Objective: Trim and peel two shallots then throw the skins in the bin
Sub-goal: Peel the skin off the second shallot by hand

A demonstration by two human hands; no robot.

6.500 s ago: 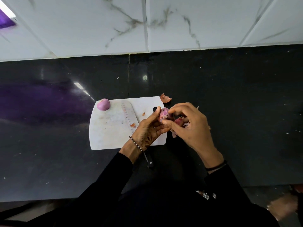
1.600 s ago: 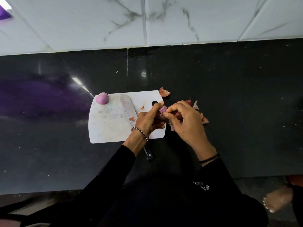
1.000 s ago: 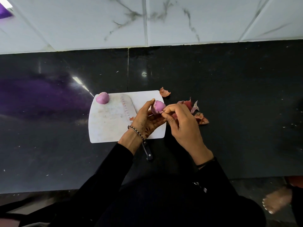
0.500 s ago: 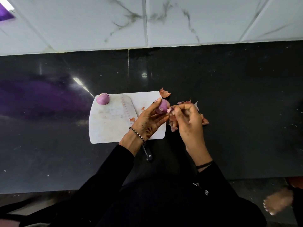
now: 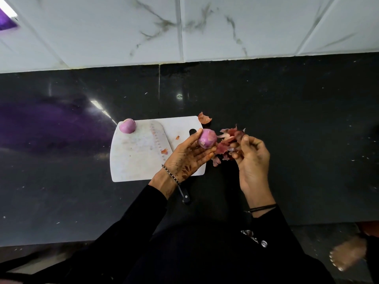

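My left hand [image 5: 186,157] pinches the second shallot [image 5: 207,138] between thumb and fingertips, over the three o'clock edge of the cutting board [image 5: 139,165]. The first shallot [image 5: 127,126] sits at the board's eleven o'clock corner. The skins [image 5: 228,138] lie just at three o'clock of the held shallot. My right hand [image 5: 253,158] is the nearer one, its fingers curled into the heap. One skin scrap [image 5: 204,118] lies apart at twelve o'clock. No bin shows.

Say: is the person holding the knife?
No, the knife lies on the cutting board; the left hand holds a shallot, the right hand skins.
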